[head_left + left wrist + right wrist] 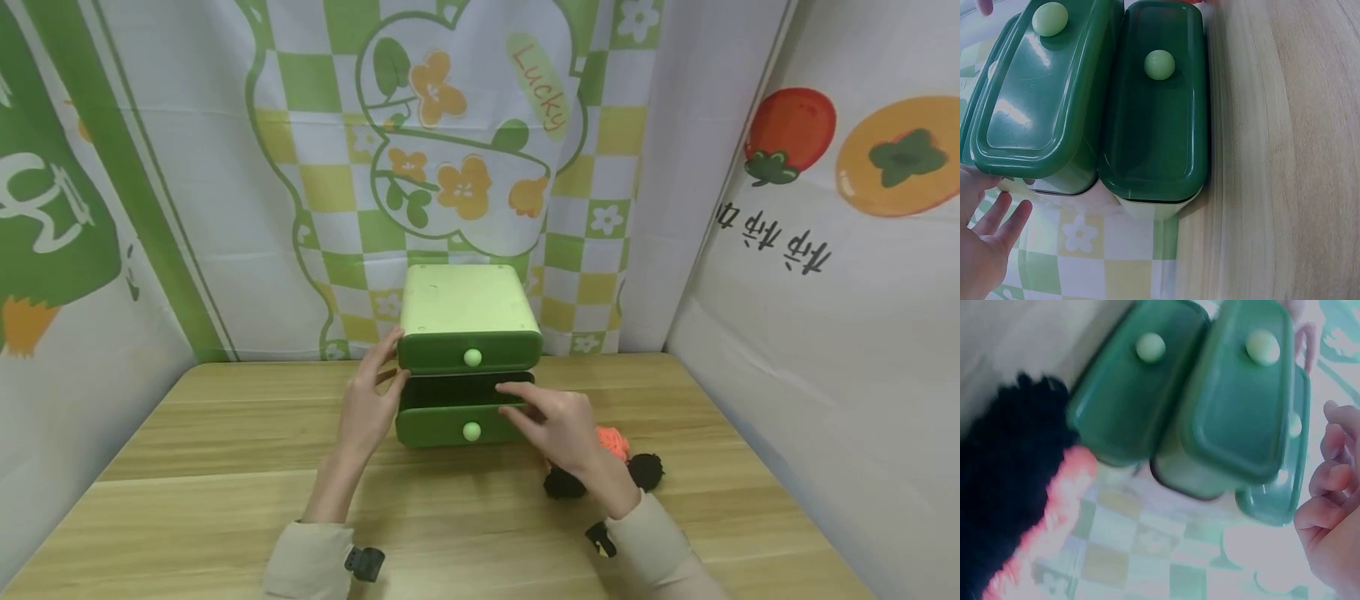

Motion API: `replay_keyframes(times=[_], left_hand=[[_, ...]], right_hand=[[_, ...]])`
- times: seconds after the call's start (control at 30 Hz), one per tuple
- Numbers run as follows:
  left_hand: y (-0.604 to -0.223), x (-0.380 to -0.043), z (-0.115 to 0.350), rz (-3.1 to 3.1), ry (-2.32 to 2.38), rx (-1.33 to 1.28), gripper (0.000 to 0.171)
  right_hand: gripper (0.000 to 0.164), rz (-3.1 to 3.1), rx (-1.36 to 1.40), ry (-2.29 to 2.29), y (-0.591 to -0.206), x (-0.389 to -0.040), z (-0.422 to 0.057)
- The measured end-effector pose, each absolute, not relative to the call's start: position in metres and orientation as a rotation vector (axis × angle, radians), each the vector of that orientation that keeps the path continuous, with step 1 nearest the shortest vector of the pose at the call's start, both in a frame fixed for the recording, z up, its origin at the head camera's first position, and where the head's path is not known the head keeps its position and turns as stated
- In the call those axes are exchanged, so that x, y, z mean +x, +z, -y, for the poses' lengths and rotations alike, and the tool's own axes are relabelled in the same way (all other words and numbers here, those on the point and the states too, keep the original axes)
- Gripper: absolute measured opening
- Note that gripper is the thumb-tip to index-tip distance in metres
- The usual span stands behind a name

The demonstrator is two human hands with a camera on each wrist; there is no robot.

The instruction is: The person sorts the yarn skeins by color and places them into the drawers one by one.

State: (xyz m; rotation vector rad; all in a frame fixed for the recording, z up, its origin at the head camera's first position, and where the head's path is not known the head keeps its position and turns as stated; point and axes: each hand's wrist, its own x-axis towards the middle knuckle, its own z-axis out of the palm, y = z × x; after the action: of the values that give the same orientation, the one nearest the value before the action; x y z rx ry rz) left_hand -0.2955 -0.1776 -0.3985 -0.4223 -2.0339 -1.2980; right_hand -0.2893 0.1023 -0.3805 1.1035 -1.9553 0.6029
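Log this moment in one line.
left hand: at cabinet, left side | right hand: at middle drawer | middle drawer: open | fuzzy bundle: right of cabinet

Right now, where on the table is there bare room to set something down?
The table is bare left of the left hand, in front of the drawers, and in a strip right of the yarn. It is crowded around the right hand, between the drawers and the yarn.

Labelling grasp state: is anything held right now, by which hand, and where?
Nothing is gripped. The left hand touches the drawer unit at its left side without closing round it; the right hand is empty near the pulled-out drawer.
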Motion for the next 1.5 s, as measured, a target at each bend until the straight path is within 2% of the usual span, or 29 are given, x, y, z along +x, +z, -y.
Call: replay_keyframes(times=[0.4,0.67,0.83,1.03,1.5], left_hand=[[-0.401,-0.295,0.177,2.040,-1.302,-0.424,0.065],[-0.399,-0.293,0.178,2.046,-1.278,-0.422,0.066],[-0.399,-0.294,0.178,2.046,-1.281,-0.419,0.066],[-0.400,-0.294,0.179,2.048,-1.290,-0.413,0.066],[-0.398,-0.295,0.178,2.049,-1.290,-0.412,0.066]], right_hand=[[0.030,2.097,0.914,0.946,-0.374,-0.313,-0.142],[0.027,2.301,0.776,0.972,-0.382,-0.327,-0.163],[0.035,2.531,0.741,0.892,-0.386,-0.333,-0.173],[0.048,2.794,0.770,0.729,-0.392,-0.339,-0.177],[0.052,2.970,0.966,0.877,-0.410,-0.347,-0.188]])
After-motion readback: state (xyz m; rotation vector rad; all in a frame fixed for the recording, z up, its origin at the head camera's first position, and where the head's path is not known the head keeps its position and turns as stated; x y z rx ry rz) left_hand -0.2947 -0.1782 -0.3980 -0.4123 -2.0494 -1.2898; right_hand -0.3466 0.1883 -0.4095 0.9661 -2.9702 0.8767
